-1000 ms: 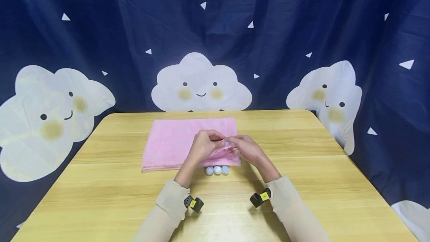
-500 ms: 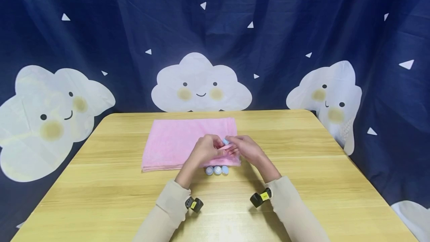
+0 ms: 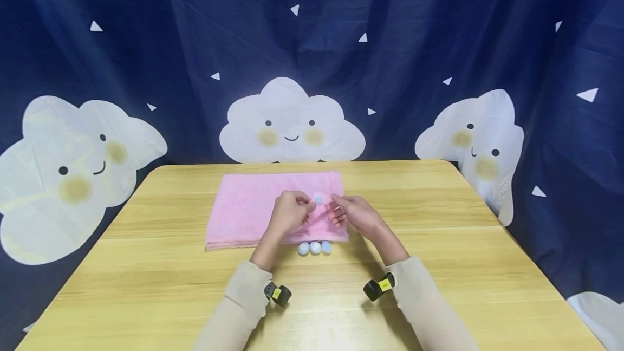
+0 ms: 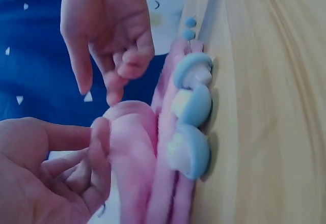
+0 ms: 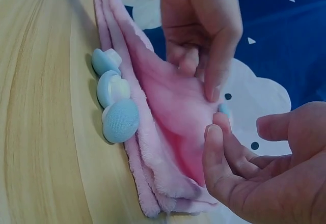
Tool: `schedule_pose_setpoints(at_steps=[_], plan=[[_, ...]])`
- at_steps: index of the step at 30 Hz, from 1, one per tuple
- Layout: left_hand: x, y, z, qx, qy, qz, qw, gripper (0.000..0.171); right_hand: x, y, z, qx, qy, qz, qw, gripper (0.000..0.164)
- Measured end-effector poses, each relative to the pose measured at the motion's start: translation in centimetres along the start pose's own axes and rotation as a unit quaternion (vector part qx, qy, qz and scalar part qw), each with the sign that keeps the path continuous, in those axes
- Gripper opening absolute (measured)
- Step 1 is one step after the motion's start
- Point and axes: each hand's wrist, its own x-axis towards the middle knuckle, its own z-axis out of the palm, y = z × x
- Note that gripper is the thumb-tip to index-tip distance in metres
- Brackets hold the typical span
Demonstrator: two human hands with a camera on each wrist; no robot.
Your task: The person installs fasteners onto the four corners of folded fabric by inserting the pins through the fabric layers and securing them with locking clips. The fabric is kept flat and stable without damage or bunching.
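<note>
Cloth is pinched by the left hand beside a blue knob; the right hand, fingers parted, is near; three knobs line the cloth's near edge.

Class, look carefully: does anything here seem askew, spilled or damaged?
Nothing looks spilled or damaged. Only the folded pink plush cloth is uneven: it bunches into a peak at the left hand, while its far edge lies flat.

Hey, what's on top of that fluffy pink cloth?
A small blue piece shows on the pink plush cloth, where it's pinched up, between the left hand and the right hand. From above, the hands cover some cloth, so anything beneath them can't be seen.
</note>
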Motion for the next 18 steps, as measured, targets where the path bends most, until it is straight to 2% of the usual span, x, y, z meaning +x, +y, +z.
schedule_pose_setpoints(at_steps=[2, 4, 9, 15, 18], plan=[[0.3, -0.5, -0.3, -0.054, 0.017, -0.025, 0.9981, 0.007, 0.0, -0.1, 0.0, 0.001, 0.002, 0.001, 1.000, 0.043], [0.5, -1.0, -0.7, -0.111, 0.038, -0.048, 0.9920, 0.009, 0.0, -0.1, 0.0, -0.002, 0.001, -0.003, 1.000, 0.043], [1.0, -1.9, -1.9, -0.185, 0.084, -0.069, 0.9766, 0.014, -0.1, -0.4, 0.1, -0.012, 0.002, -0.007, 1.000, 0.042], [1.4, -2.9, -3.0, -0.223, 0.125, -0.080, 0.9635, 0.019, -0.1, -0.4, 0.1, -0.016, 0.006, -0.008, 1.000, 0.038], [1.5, -3.0, -3.3, -0.205, 0.125, -0.089, 0.9667, 0.023, -0.1, -0.4, 0.1, -0.019, 0.008, -0.007, 1.000, 0.038]])
